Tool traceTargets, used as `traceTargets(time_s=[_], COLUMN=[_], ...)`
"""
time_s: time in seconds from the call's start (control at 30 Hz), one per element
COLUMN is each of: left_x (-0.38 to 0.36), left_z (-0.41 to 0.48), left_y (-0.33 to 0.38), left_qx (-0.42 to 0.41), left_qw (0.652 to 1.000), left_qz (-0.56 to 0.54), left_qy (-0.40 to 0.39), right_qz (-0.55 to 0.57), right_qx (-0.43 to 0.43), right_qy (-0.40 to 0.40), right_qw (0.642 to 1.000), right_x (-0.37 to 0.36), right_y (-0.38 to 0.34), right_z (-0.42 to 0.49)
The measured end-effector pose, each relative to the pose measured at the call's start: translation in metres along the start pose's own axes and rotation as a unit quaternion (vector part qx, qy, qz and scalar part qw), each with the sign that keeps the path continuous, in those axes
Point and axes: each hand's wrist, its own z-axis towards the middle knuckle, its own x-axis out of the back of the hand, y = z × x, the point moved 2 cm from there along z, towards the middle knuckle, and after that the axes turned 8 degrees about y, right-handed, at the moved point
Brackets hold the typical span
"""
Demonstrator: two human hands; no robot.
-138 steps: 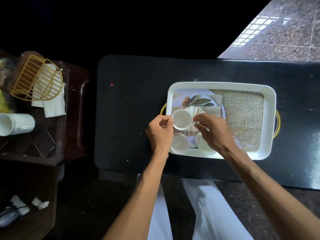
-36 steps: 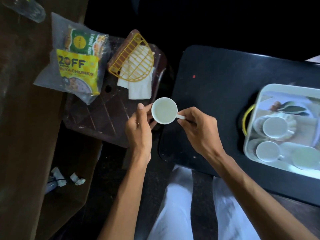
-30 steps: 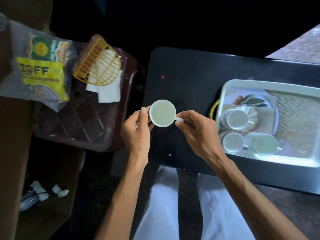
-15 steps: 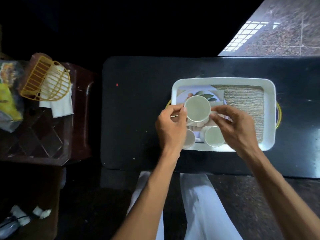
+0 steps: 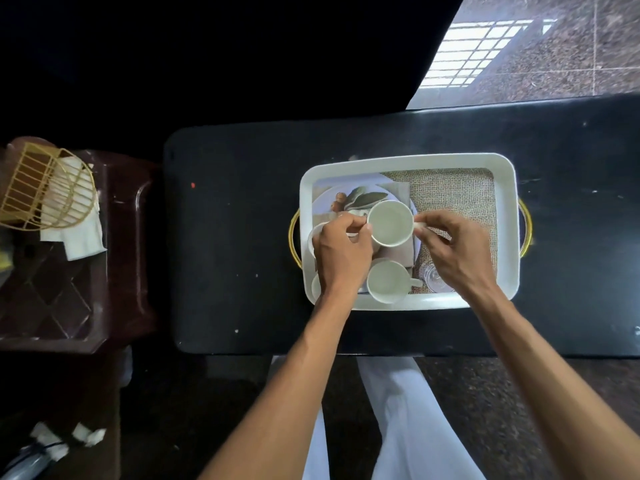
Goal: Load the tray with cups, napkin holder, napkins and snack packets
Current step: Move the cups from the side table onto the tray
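Note:
A white tray (image 5: pixel 408 161) with gold handles lies on a black table (image 5: pixel 242 237). Both hands hold one white cup (image 5: pixel 390 222) over the tray's left half. My left hand (image 5: pixel 341 252) grips its rim. My right hand (image 5: pixel 457 251) pinches its handle. Another white cup (image 5: pixel 385 280) stands at the tray's front edge. Two more cups, one (image 5: pixel 316 233) at the left rim, are mostly hidden under my left hand. A yellow wire napkin holder (image 5: pixel 45 190) lies on white napkins (image 5: pixel 83 233) on the brown stool at left.
The brown stool (image 5: pixel 86 299) stands left of the table. The tray's right half shows a burlap print (image 5: pixel 453 195) with nothing on it, and a clear glass (image 5: pixel 433 277) near my right wrist. White paper scraps (image 5: pixel 86 436) lie on the floor at bottom left.
My hands carried the cup from beside the stool rightwards over the tray. It now sits further right, beside the earlier cups. My head turned back toward the tray.

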Motion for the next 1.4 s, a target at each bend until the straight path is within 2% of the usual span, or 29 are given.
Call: traceTargets(time_s=[0.37, 1.03, 1.1, 1.27, 1.4], left_x=[-0.007, 0.003, 0.014, 0.049, 0.084], left_z=[0.000, -0.001, -0.003, -0.007, -0.006], left_y=[-0.006, 0.001, 0.002, -0.004, -0.021], left_qx=[0.012, -0.036, -0.041, -0.052, -0.065], left_qw=[0.998, 0.995, 0.996, 0.998, 0.998], left_qz=[0.056, 0.092, 0.070, 0.030, 0.001], left_qy=[-0.004, -0.020, -0.024, -0.014, 0.020], right_qz=[-0.009, -0.012, -0.021, -0.056, -0.079], right_qx=[0.005, -0.014, 0.000, 0.081, 0.134], right_qy=[-0.034, -0.061, -0.048, 0.049, 0.035], right_qw=[0.999, 0.998, 0.999, 0.994, 0.987], right_x=[-0.006, -0.007, -0.004, 0.001, -0.018], right_y=[0.015, 0.018, 0.011, -0.024, -0.056], right_z=[0.003, 0.001, -0.002, -0.013, -0.025])
